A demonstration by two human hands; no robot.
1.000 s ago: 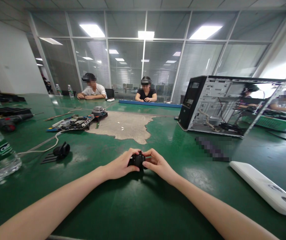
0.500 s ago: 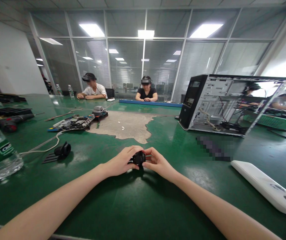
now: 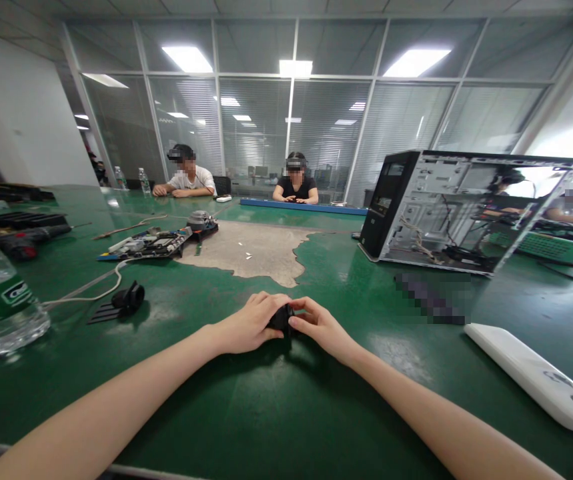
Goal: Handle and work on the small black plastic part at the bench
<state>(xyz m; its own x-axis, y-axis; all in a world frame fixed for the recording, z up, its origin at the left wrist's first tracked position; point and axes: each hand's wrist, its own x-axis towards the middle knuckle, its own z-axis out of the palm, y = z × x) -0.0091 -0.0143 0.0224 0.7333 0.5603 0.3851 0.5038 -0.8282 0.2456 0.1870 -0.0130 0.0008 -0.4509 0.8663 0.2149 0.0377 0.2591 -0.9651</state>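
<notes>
Black, rounded, plastic-looking part [image 3: 279, 319] below centre is clamped between our left hand [image 3: 247, 325], now covering more of it, and our right hand [image 3: 324, 331], probably steadying it.

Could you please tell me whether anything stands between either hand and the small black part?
Nothing visible does: the left hand and the right hand both have fingers at the small black part. The finned black piece lies well off to the left.
</notes>
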